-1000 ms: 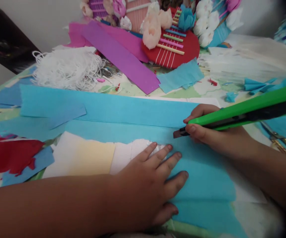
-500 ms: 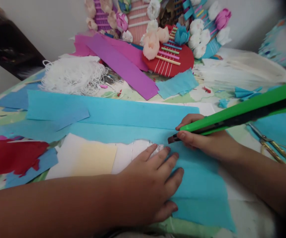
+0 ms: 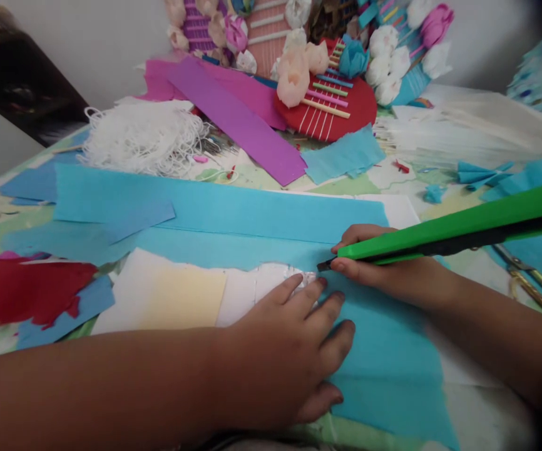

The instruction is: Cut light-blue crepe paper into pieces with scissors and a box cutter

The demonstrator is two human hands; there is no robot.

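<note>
My left hand (image 3: pixel 294 344) lies flat with its fingers spread, pressing on turquoise crepe paper (image 3: pixel 383 363) and on a white sheet (image 3: pixel 240 291) beside it. A clear, shiny piece (image 3: pixel 306 279) shows partly beyond its fingertips; most of it is hidden. In my right hand (image 3: pixel 388 275) is a long green utility knife (image 3: pixel 444 228), gripped near its front end like a pen. Its dark tip sits on or just above the turquoise paper, close to my left index finger. The knife's back end runs out of view at the right.
Gold-handled scissors (image 3: pixel 531 275) lie at the right. Further back are a tangle of white string (image 3: pixel 142 138), a purple strip (image 3: pixel 240 119) and a red disc (image 3: pixel 360 109) strung with white thread. Red paper (image 3: pixel 31 288) and a pale yellow sheet (image 3: pixel 184 297) lie at the left.
The knife's tip stays near my left fingertips while its back end has dropped slightly. The view has shifted a little; my left hand holds the same spot on the paper.
</note>
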